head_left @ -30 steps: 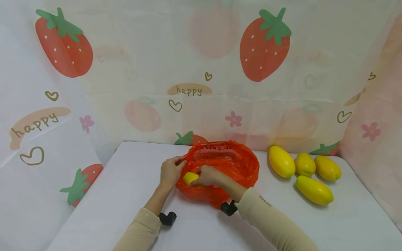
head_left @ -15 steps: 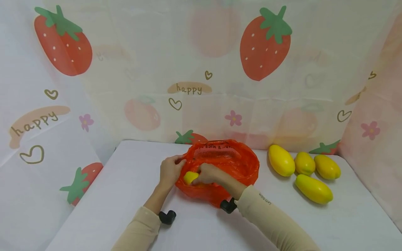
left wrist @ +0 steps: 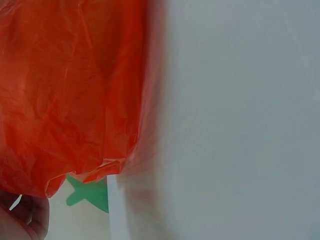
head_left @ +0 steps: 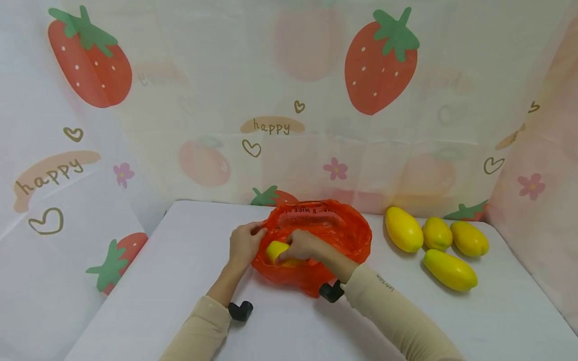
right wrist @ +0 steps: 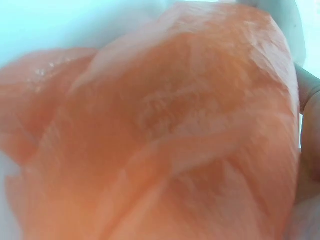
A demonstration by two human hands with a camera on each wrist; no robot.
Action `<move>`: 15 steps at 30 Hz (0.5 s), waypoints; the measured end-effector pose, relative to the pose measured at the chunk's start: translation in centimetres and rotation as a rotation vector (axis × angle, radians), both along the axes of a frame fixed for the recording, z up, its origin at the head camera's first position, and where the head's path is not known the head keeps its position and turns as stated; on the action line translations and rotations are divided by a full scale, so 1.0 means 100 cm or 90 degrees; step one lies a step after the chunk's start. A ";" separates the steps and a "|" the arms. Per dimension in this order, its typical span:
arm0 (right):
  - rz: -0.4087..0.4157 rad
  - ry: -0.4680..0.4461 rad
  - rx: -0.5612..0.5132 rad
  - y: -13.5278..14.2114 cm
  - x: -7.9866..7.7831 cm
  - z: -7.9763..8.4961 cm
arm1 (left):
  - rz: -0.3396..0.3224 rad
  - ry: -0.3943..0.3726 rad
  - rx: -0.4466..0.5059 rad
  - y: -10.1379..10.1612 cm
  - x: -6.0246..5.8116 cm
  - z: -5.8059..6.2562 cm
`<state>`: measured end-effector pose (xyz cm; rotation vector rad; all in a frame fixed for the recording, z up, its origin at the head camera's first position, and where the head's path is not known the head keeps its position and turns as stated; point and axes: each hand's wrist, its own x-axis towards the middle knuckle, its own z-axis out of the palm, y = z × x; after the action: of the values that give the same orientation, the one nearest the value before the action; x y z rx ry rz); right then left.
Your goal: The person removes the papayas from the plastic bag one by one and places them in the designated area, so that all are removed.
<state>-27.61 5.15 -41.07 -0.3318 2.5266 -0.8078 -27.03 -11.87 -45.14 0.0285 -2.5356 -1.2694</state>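
A red plastic bag (head_left: 349, 228) stands on the table with its mouth spread wide. At its left rim, my left hand (head_left: 244, 245) pinches the plastic between thumb and fingers; in the left wrist view those fingers (left wrist: 40, 215) meet the bag's edge. My right hand (head_left: 304, 246) reaches into the bag and grips a yellow mango (head_left: 275, 250) near the left side. More yellow shows just below that hand, mostly hidden by the front rim. The bag's outer side (right wrist: 175, 125) fills most of the right wrist view, blurred.
Several yellow mangoes lie right of the bag, among them a long one (head_left: 404, 229) at the back and another (head_left: 450, 271) nearer the front. A strawberry-print cloth (head_left: 217, 100) hangs behind the white table (head_left: 149, 291).
My right hand has risen slightly inside the bag, and the mango has tilted and shows more. My left hand keeps its hold on the rim.
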 end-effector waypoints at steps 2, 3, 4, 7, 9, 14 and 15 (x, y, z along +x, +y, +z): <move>-0.001 -0.002 0.000 0.001 -0.001 0.002 | 0.001 0.002 0.000 0.000 0.000 0.001; -0.001 -0.004 -0.001 0.002 -0.002 0.003 | 0.001 0.002 0.002 -0.001 0.000 0.001; -0.001 -0.004 -0.001 0.004 -0.002 0.004 | 0.000 0.002 0.004 -0.001 0.000 0.000; 0.003 -0.001 -0.001 0.008 -0.003 0.007 | 0.000 0.006 0.008 -0.001 -0.001 0.000; 0.007 -0.001 -0.013 0.012 -0.003 0.010 | 0.002 0.011 0.011 -0.002 -0.001 -0.001; 0.006 -0.018 -0.056 0.021 -0.005 0.020 | 0.001 0.013 0.010 -0.003 -0.002 0.000; 0.005 -0.021 -0.061 0.022 -0.005 0.022 | 0.000 0.012 0.012 -0.003 -0.002 0.001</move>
<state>-28.16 7.39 -38.87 -0.3577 2.4592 -0.9264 -27.23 -12.17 -45.06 0.0200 -2.5078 -1.2888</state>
